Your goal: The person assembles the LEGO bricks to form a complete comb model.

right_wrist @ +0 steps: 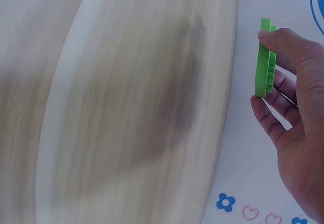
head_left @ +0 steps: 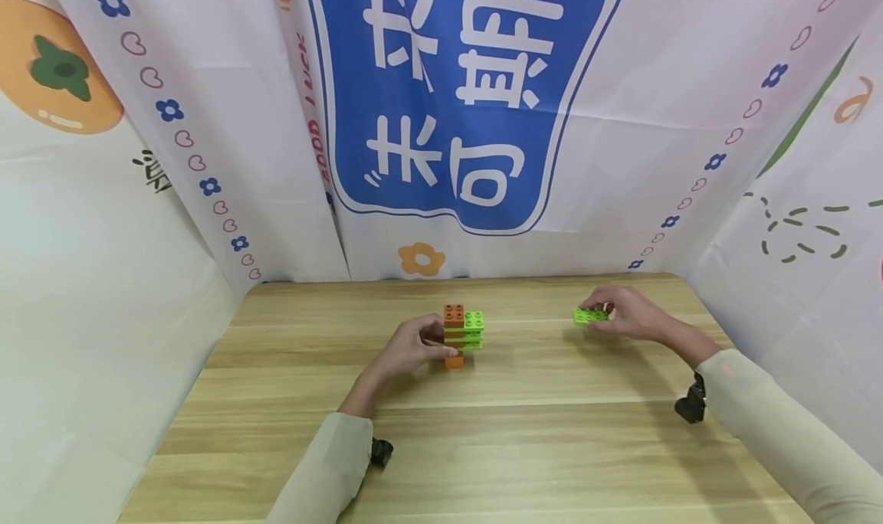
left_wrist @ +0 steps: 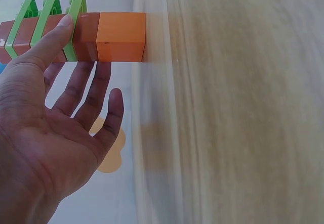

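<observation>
My left hand [head_left: 407, 348] grips a tower of toy building bricks [head_left: 454, 315] near the middle of the table, thumb on one side and fingers behind. In the left wrist view an orange brick [left_wrist: 121, 37] forms its bottom, with brown bricks [left_wrist: 86, 34] above and thin green plates [left_wrist: 77, 16] between them, jutting out to one side. Over the table's right part, my right hand [head_left: 633, 313] pinches a loose green studded plate [head_left: 583, 316]. In the right wrist view that green plate [right_wrist: 263, 64] is held edge-on between thumb and fingertips, raised above the tabletop.
The wooden table [head_left: 441, 455] reaches back to a printed white cloth [head_left: 290, 233] with a blue panel and flowers. More white cloth hangs at the left and right sides. Small black devices [head_left: 692, 401] sit at both wrists.
</observation>
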Demonstrator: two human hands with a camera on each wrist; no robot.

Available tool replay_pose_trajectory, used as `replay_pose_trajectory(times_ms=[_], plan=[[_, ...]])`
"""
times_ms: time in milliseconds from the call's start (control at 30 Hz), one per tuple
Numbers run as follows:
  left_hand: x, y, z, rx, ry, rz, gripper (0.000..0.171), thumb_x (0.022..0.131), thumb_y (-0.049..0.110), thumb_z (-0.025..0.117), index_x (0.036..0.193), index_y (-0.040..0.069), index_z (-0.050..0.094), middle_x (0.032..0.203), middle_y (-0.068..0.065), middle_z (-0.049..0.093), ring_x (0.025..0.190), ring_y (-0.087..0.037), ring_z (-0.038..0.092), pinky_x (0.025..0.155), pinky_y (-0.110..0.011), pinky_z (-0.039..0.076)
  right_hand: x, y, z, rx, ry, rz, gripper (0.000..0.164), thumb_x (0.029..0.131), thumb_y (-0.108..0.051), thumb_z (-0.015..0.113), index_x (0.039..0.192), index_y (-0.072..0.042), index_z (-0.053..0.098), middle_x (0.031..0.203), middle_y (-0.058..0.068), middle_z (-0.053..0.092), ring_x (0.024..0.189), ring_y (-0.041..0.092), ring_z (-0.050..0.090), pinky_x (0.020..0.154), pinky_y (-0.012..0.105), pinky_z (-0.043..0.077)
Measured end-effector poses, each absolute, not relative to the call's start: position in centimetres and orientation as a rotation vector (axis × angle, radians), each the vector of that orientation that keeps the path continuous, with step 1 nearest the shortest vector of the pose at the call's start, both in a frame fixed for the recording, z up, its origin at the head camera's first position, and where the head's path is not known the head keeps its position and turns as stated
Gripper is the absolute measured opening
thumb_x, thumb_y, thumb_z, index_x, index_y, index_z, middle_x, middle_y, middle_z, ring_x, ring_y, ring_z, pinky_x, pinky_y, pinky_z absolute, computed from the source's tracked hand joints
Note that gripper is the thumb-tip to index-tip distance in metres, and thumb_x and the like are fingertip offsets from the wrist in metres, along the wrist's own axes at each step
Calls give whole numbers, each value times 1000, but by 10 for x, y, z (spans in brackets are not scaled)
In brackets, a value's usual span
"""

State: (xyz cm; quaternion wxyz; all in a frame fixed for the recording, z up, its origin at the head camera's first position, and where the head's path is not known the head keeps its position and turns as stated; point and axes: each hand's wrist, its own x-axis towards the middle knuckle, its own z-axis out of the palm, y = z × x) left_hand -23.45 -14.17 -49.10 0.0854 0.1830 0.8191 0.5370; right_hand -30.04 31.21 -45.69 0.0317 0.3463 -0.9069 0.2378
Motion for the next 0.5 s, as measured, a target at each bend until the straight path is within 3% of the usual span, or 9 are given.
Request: replay_pose_trajectory(times_ms=[267,500], plan=[[-234,-142,-491,536,2434,1601,28,90,15,87,113,10,72,108,-4,76,97,-23,70,86,-33,58,-300,297,-445,1072,-2812,727,34,85,-14,89,117,-7,79,104,-1,73,89,12,63,78,43,58],[-235,-142,-491,550,2449,1590,29,90,17,87,113,8,71,107,-5,75,96,-21,69,85,-32,57,-299,283,-434,1150,-2745,720,32,84,-15,89,115,-9,80,100,-5,72,84,10,62,72,27,53]])
